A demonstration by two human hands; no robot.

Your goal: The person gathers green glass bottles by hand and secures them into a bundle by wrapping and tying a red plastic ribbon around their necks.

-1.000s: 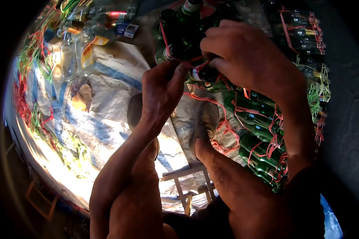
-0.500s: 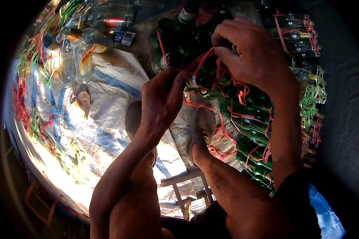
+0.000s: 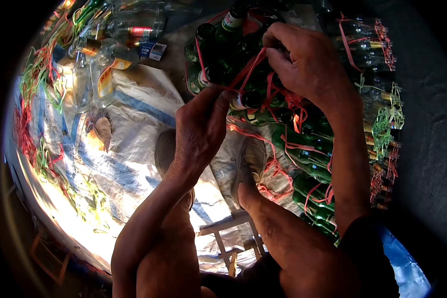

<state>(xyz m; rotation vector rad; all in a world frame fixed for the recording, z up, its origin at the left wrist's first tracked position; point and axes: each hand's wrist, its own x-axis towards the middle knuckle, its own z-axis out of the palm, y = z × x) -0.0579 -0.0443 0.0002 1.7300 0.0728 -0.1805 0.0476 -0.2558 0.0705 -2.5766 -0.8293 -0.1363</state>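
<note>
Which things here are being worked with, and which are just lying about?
Being worked with:
red string, in the left hand and right hand
green bottles it wraps

Apparently just lying about:
dry leaf
blue-and-white packet
clear bottles at upper left

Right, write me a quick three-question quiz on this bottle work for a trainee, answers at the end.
1. True or false: red string runs between the left hand and the right hand.
2. The dry leaf lies on: A) a shoe; B) the blue-striped sheet; C) a knee.
3. Fill in the blank: the bottles nearest the hands are made of ____ glass.

Key: 1 true; 2 B; 3 green.
</note>
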